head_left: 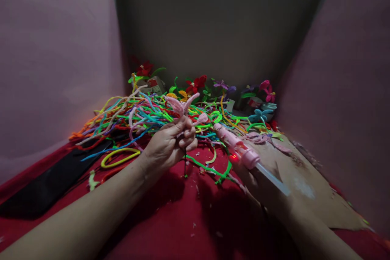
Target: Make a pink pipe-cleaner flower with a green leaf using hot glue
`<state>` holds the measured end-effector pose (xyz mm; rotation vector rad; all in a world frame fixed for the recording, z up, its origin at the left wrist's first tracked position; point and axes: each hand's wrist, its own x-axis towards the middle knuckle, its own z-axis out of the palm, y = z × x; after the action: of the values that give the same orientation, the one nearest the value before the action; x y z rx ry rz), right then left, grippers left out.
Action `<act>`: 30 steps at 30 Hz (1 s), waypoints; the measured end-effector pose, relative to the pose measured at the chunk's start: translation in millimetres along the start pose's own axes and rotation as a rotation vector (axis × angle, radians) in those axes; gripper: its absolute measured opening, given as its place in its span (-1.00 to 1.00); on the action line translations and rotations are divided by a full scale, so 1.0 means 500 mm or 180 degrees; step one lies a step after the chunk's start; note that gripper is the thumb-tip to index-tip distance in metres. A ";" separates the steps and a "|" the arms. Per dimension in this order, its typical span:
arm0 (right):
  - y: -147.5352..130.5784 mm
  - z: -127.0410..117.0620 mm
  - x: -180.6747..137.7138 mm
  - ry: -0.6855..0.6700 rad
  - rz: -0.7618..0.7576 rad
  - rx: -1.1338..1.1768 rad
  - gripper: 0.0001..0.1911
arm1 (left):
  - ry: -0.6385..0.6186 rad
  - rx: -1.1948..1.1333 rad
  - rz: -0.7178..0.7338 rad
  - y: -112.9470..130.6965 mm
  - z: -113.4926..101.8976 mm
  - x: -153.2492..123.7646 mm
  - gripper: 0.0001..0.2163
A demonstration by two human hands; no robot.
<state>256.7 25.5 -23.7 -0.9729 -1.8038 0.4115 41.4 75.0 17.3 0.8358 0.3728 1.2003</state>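
Observation:
My left hand (173, 140) is closed, pinching a pale pink pipe-cleaner flower (179, 106) upright by its base. Below the fist a thin dark stem (185, 164) sticks out. A single pink petal loop (201, 119) shows just right of the fingers. On the right, my right hand (258, 178) is wrapped round a pink hot glue gun (236, 144), its nozzle pointing up and left toward the flower but apart from it. A clear glue stick (274, 178) juts from its rear, and a red light glows on its underside. The gun hides part of the right fingers.
Behind my hands lies a tangled heap of coloured pipe cleaners (146, 107). Finished flowers, one red (196, 84) and one blue (260, 115), stand at the back. Cardboard (307, 187) lies right, a black flat object (51, 180) left, on red cloth (170, 227) with scraps.

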 end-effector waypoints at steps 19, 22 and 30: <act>0.116 -0.321 -0.162 -0.0264 0.1154 -0.3279 -0.71 | 0.0069 0.0133 -0.0125 -0.008 0.021 -0.008 -0.75; 0.111 -0.332 -0.161 -0.0367 0.1018 -0.3164 -0.82 | 0.0045 0.0065 -0.0139 -0.011 0.025 -0.010 -0.75; -0.029 -0.144 -0.075 -0.0048 0.1228 -0.0931 -0.78 | -0.0160 -0.0046 -0.0274 -0.018 0.039 -0.032 -0.75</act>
<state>320.6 -23.2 -5.3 -1.5367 -1.7179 0.3966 54.8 51.9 20.9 0.8278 0.3554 1.0991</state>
